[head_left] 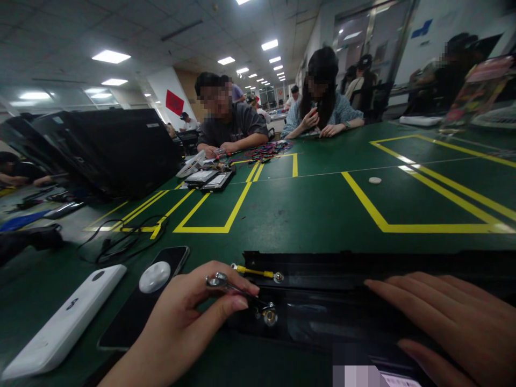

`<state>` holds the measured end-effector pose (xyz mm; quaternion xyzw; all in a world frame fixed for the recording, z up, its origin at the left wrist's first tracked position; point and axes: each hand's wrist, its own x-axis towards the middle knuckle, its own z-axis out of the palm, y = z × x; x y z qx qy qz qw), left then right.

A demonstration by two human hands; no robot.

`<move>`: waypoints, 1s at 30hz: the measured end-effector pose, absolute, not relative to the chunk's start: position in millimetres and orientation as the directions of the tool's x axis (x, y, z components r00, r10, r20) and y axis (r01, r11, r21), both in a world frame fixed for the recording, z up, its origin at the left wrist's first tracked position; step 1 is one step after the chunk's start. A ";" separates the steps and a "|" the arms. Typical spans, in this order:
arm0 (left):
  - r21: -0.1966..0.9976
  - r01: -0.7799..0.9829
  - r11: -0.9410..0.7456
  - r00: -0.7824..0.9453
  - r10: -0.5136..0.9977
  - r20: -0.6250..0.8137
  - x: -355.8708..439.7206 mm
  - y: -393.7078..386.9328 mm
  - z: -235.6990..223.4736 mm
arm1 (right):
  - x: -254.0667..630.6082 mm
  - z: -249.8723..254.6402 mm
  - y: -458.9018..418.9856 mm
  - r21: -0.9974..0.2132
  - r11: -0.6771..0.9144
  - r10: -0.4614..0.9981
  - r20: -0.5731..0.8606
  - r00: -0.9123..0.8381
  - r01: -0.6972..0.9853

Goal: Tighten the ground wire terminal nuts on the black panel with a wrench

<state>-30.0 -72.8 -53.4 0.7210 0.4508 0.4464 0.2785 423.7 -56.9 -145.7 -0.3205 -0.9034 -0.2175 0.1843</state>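
My left hand (pixel 189 317) pinches a metal tool that looks like a wrench (pixel 220 280) between thumb and forefinger. Its far end reaches the lower bolt (pixel 270 316) on the long black panel (pixel 322 309) in front of me; my fingers hide its middle, and I can't tell whether it is seated. Just beyond, a yellow-sleeved lead (pixel 256 272) runs to a second bolt (pixel 278 277). My right hand (pixel 447 317) lies over the panel's right part, fingers stretched out, thumb apart, covering much of that part. Below it, a lit screen (pixel 397 380) shows at the bottom edge.

Close by my left hand, which blocks part of it, lies a dark phone (pixel 129 322) with a white round piece (pixel 155 277) on top. Further left is a white slab-like device (pixel 68 322), and behind that a tangled black cable (pixel 108 242). Farther off, drive-like units (pixel 217 181) sit near large black cases (pixel 113 150). Coloured wires (pixel 268 153) are heaped before two people across the green table (pixel 290 215). A white disc (pixel 374 180) lies inside a yellow-taped outline (pixel 366 207).
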 end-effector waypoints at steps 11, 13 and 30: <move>0.698 0.491 -0.520 0.271 0.853 0.446 -33.3 -72.7 -60.3 | 413.7 -149.4 -55.4 -0.152 0.701 0.623 0.607 -0.493 0.697; 0.701 0.485 -0.522 0.277 0.852 0.443 -32.8 -73.0 -60.2 | 410.7 -147.9 -55.5 -0.186 0.700 0.629 0.617 -0.472 0.690; 0.686 0.511 -0.518 0.284 0.855 0.434 -33.8 -72.3 -62.9 | 423.9 -149.0 -56.8 0.238 0.688 0.538 0.467 -0.702 0.686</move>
